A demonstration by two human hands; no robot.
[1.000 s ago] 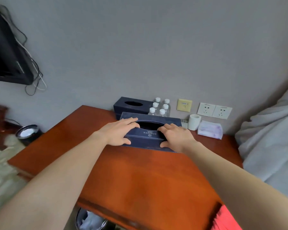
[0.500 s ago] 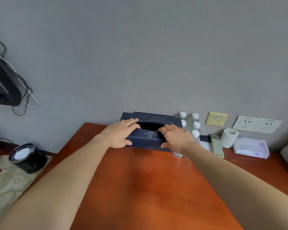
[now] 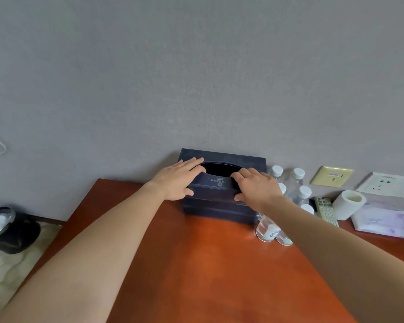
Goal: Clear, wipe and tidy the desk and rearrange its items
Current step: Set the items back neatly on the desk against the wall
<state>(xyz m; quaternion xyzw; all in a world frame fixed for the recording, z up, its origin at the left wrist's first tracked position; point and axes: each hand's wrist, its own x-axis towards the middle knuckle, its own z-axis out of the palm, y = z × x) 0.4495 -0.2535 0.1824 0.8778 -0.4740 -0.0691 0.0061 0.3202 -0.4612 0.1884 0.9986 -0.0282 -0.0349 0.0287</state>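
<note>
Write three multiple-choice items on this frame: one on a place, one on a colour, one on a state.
1. The toilet roll stands:
A) left of the tissue box
B) just right of the remote control
C) on top of the tissue box

2. The tissue box is:
A) dark blue
B) red
C) white

3. The hands are:
A) hanging idle
B) clapped together
C) both gripping the tissue box

Answers:
1. B, the roll sits beside the remote.
2. A, its navy top and front show.
3. C, the left hand and right hand have fingers on its top and thumbs on its front.
</note>
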